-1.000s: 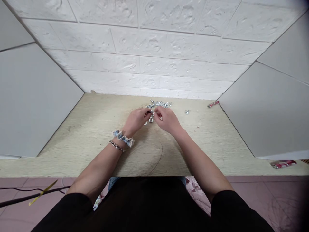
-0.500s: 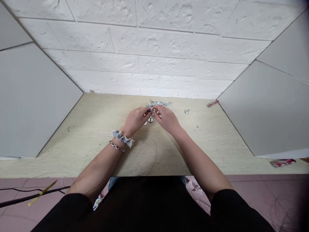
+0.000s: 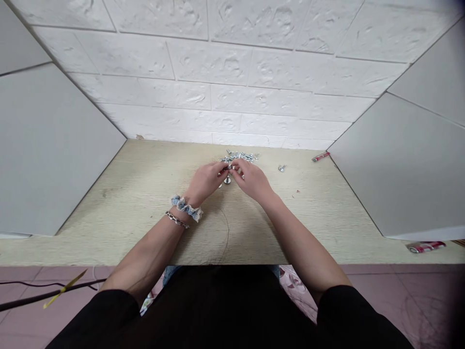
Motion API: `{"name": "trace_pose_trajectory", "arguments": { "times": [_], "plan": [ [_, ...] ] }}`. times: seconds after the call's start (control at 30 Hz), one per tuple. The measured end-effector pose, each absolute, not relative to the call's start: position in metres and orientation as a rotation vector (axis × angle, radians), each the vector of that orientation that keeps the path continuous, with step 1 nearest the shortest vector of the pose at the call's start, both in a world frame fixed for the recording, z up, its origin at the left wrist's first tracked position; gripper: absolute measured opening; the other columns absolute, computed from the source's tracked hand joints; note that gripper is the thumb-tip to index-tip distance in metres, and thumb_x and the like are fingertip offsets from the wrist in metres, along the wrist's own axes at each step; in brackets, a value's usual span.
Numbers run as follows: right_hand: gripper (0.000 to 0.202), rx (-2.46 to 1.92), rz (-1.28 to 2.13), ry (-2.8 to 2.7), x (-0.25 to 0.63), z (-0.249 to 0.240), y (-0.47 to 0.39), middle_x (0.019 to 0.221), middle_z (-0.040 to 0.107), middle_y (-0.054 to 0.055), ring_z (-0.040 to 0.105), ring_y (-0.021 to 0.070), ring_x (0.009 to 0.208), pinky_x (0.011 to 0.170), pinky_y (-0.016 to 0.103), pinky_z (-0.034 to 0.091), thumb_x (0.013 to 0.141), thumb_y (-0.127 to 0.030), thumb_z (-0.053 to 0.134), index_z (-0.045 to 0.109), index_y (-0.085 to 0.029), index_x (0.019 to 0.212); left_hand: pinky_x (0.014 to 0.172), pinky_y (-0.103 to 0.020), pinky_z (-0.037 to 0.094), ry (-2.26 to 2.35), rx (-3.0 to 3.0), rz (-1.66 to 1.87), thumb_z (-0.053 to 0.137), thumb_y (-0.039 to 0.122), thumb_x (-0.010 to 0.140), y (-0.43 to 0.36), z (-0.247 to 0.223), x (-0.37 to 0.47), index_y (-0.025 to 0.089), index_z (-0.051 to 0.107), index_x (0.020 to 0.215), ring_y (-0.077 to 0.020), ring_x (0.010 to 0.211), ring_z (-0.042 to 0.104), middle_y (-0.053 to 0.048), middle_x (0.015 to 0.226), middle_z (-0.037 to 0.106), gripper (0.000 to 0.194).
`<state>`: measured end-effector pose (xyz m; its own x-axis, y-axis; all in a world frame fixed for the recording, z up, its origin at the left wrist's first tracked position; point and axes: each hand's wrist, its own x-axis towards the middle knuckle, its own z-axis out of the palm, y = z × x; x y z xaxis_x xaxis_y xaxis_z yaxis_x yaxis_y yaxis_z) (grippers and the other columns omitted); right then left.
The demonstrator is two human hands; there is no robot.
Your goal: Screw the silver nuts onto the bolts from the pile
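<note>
My left hand point(image 3: 207, 180) and my right hand point(image 3: 251, 178) meet at the middle of the table, fingertips pinched together around a small metal screw point(image 3: 229, 167). Its exact shape is mostly hidden by the fingers. Just behind the fingertips lies a pile of silvery screws point(image 3: 241, 156). In front of them a broad-headed screw point(image 3: 227, 180) rests head down, and another round head shows partly beside my left fingers. A scrunchie point(image 3: 186, 208) and a chain bracelet circle my left wrist.
To the right on the pale wooden table point(image 3: 145, 169) lies a separate screw point(image 3: 282, 168). Red batteries sit at the right panel point(image 3: 392, 169), one at the back point(image 3: 320, 157), one near the front edge point(image 3: 426, 247). A white brick-pattern wall point(image 3: 225, 97) stands behind; another panel point(image 3: 58, 145) stands left.
The fingertips have shifted very slightly around the small piece between them. The whole view has moved a little; the screws on the table lie as before.
</note>
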<state>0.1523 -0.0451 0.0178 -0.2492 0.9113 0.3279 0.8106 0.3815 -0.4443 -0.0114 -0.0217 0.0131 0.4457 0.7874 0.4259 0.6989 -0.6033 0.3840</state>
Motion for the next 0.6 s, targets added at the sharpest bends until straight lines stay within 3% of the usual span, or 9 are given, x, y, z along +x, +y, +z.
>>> {"name": "trace_pose_trajectory", "arguments": {
  "times": [0.6],
  "plan": [
    [0.016,-1.523,0.318,-2.151,0.1514,0.0210,-0.0464,0.085,0.063,0.003,0.054,0.0167,0.073,0.061,0.027,0.033,0.092,-0.031,0.039,0.051,-0.020,0.090,0.058,-0.025,0.035,1.320,2.597,0.752,0.047,0.027,0.088,-0.0229,0.0108,-0.0083,0.019,0.067,0.092,-0.0143,0.062,0.056,-0.003,0.074,0.067,0.022]
  ]
}}
